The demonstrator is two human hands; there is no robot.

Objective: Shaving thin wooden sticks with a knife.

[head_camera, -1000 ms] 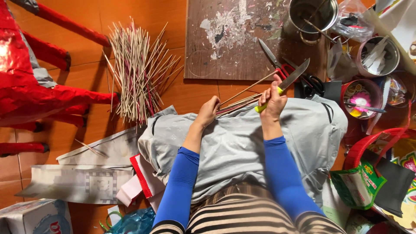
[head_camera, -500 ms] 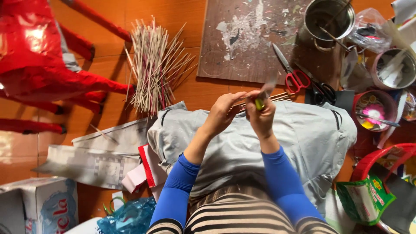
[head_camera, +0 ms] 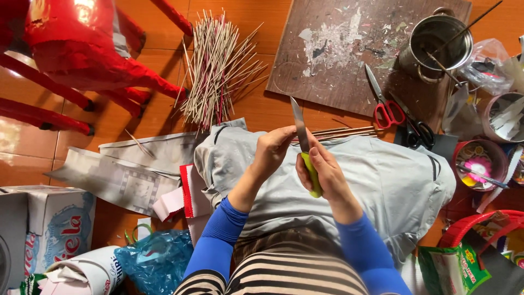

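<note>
You sit on the orange tiled floor (head_camera: 136,117) with a grey cloth (head_camera: 382,180) spread over your lap. Far from you lies a stained brown board (head_camera: 338,54), and at the far left stands a red paper figure (head_camera: 82,60). Between them, a loose pile of thin sticks (head_camera: 215,71) rests on the floor. A steel pot (head_camera: 436,41) stands at the right edge of the board, and red-handled scissors (head_camera: 385,104) lie just near it.

Your right hand (head_camera: 327,175) is clenched around the green handle of a knife (head_camera: 303,145), with the blade pointing far from you. Your left hand (head_camera: 273,150) grasps with its fingers a small bundle of sticks (head_camera: 349,131), which reaches to the right over the cloth. The blade touches or nearly touches this bundle close to your left hand; I cannot tell which.

It seems you are in the step of trimming or shaving the sticks. The next move probably calls for a firm hold of the bundle, and a stroke directed away from your left fingers.
</note>
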